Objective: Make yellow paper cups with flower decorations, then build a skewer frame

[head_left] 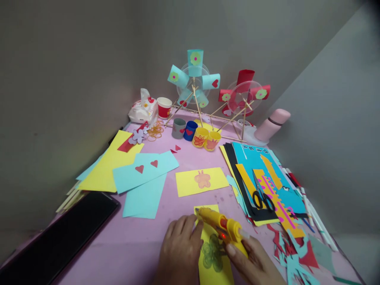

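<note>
My right hand grips a yellow hot glue gun near the table's front edge, its nozzle pointing left and up over a yellow paper strip with a green flower drawing. My left hand lies flat with fingers together, pressing the strip's left edge down on the pink table. The gun's red light is lit.
Black scissors lie on stacked coloured papers at right. A yellow card with an orange flower and blue sheets with red hearts lie ahead. Several paper cups, two paper ferris wheels, a black tablet, scraps.
</note>
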The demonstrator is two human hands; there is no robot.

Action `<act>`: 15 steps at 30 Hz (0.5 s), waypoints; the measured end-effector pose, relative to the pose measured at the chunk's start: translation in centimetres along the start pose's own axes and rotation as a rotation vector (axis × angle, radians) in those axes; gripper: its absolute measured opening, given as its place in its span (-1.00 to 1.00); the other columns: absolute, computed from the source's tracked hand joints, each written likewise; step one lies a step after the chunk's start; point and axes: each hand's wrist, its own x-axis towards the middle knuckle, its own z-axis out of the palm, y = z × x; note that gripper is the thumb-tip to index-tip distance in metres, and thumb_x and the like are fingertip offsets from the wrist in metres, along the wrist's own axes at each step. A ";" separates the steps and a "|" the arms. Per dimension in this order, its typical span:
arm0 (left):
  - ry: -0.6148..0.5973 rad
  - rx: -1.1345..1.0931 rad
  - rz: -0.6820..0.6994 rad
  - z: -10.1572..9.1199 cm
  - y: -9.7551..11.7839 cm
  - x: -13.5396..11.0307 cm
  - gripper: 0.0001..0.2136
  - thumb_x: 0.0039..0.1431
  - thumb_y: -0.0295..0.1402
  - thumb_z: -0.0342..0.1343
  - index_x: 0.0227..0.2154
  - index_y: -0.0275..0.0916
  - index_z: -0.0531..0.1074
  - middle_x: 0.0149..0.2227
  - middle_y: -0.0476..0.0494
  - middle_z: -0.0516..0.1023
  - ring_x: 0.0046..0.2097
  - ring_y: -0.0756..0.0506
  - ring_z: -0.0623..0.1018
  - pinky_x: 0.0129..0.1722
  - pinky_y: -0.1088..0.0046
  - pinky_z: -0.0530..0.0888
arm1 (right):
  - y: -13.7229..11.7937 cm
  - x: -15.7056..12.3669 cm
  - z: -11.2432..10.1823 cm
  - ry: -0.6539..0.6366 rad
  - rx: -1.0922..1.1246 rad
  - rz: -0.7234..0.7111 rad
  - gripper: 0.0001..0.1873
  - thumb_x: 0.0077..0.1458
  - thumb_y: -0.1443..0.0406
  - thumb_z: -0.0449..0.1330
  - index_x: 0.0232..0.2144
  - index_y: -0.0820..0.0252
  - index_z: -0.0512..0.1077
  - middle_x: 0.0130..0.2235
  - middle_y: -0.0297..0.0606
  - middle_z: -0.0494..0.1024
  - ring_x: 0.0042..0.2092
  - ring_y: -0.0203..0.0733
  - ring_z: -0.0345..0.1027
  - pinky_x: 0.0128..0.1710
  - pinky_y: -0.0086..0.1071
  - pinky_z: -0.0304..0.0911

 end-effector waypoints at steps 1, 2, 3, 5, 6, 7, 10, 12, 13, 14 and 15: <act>-0.004 -0.010 -0.009 0.0 0.0 0.0 -0.72 0.06 -0.52 0.01 -0.15 -0.15 0.40 -0.16 -0.07 0.53 -0.16 -0.13 0.47 -0.18 0.31 0.35 | -0.2 0.1 0.1 -0.008 0.008 0.003 -0.47 -0.14 -0.05 0.22 -0.20 0.16 0.51 -0.08 -0.08 0.55 -0.02 0.08 0.37 -0.05 -0.23 0.31; -0.007 -0.019 -0.015 -0.1 0.0 0.0 -0.72 0.06 -0.52 0.01 -0.16 -0.15 0.41 -0.16 -0.07 0.53 -0.17 -0.13 0.47 -0.19 0.30 0.35 | -0.2 0.1 0.1 -0.013 0.018 0.009 -0.49 -0.13 -0.03 0.23 -0.20 0.17 0.51 -0.09 -0.08 0.55 -0.03 0.07 0.37 -0.05 -0.23 0.31; -0.007 -0.026 -0.015 -0.1 0.1 0.0 -0.73 0.07 -0.52 0.01 -0.16 -0.16 0.41 -0.16 -0.07 0.53 -0.17 -0.14 0.47 -0.19 0.30 0.36 | -0.2 0.1 0.2 -0.012 0.028 0.019 -0.50 -0.12 -0.02 0.23 -0.20 0.18 0.51 -0.09 -0.08 0.55 -0.03 0.06 0.37 -0.05 -0.24 0.31; -0.005 -0.028 -0.014 0.0 0.1 0.0 -0.73 0.08 -0.51 0.00 -0.16 -0.16 0.41 -0.15 -0.07 0.53 -0.16 -0.14 0.47 -0.19 0.29 0.36 | -0.1 0.2 0.2 -0.004 0.042 0.036 -0.52 -0.11 0.00 0.24 -0.21 0.20 0.50 -0.08 -0.08 0.55 -0.04 0.05 0.38 -0.06 -0.25 0.31; 0.003 -0.025 -0.011 0.0 0.1 -0.1 -0.73 0.08 -0.51 0.00 -0.15 -0.16 0.41 -0.15 -0.07 0.53 -0.15 -0.14 0.47 -0.19 0.29 0.36 | 0.1 0.1 0.2 -0.001 0.046 0.043 -0.52 -0.11 0.00 0.24 -0.21 0.20 0.50 -0.07 -0.08 0.54 -0.04 0.05 0.38 -0.06 -0.25 0.32; 0.007 -0.019 -0.008 0.1 0.1 -0.1 -0.72 0.09 -0.52 -0.01 -0.15 -0.16 0.41 -0.15 -0.08 0.53 -0.15 -0.13 0.46 -0.18 0.29 0.36 | 0.2 0.1 0.2 0.005 0.047 0.048 -0.50 -0.12 -0.01 0.24 -0.20 0.20 0.49 -0.05 -0.07 0.53 -0.03 0.05 0.38 -0.06 -0.25 0.32; 0.027 0.005 0.013 0.2 0.0 -0.1 -0.74 0.10 -0.51 -0.01 -0.17 -0.16 0.43 -0.17 -0.08 0.54 -0.16 -0.12 0.46 -0.18 0.31 0.36 | 0.6 0.0 -0.1 0.047 0.019 0.069 -0.46 -0.17 -0.05 0.24 -0.23 0.21 0.49 -0.02 -0.05 0.51 -0.02 0.07 0.37 -0.04 -0.24 0.31; 0.033 0.013 0.017 0.3 -0.1 0.0 -0.75 0.10 -0.51 -0.01 -0.18 -0.16 0.43 -0.17 -0.07 0.54 -0.16 -0.12 0.46 -0.18 0.32 0.37 | 0.7 -0.1 -0.3 0.093 -0.002 0.095 -0.45 -0.18 -0.06 0.24 -0.24 0.21 0.49 -0.03 -0.06 0.52 0.00 0.08 0.36 -0.02 -0.23 0.29; 0.034 0.011 0.015 0.2 -0.1 0.0 -0.76 0.10 -0.51 0.00 -0.19 -0.16 0.43 -0.17 -0.07 0.54 -0.16 -0.12 0.46 -0.18 0.32 0.37 | 0.8 -0.1 -0.4 0.117 -0.010 0.110 -0.45 -0.19 -0.06 0.24 -0.23 0.20 0.49 -0.04 -0.08 0.52 0.01 0.09 0.35 -0.01 -0.23 0.29; 0.032 0.007 0.011 0.2 -0.1 0.0 -0.76 0.09 -0.51 0.01 -0.19 -0.16 0.43 -0.17 -0.07 0.54 -0.15 -0.12 0.46 -0.17 0.32 0.37 | 0.8 -0.1 -0.5 0.138 -0.016 0.123 -0.45 -0.20 -0.06 0.24 -0.22 0.19 0.49 -0.05 -0.10 0.53 0.02 0.10 0.34 -0.01 -0.23 0.29; 0.029 0.002 0.007 0.2 -0.2 0.0 -0.76 0.08 -0.52 0.02 -0.20 -0.16 0.43 -0.16 -0.07 0.54 -0.15 -0.12 0.46 -0.17 0.32 0.37 | 0.9 -0.1 -0.7 0.156 -0.025 0.131 -0.44 -0.21 -0.05 0.25 -0.21 0.18 0.49 -0.05 -0.11 0.54 0.03 0.11 0.33 -0.01 -0.23 0.29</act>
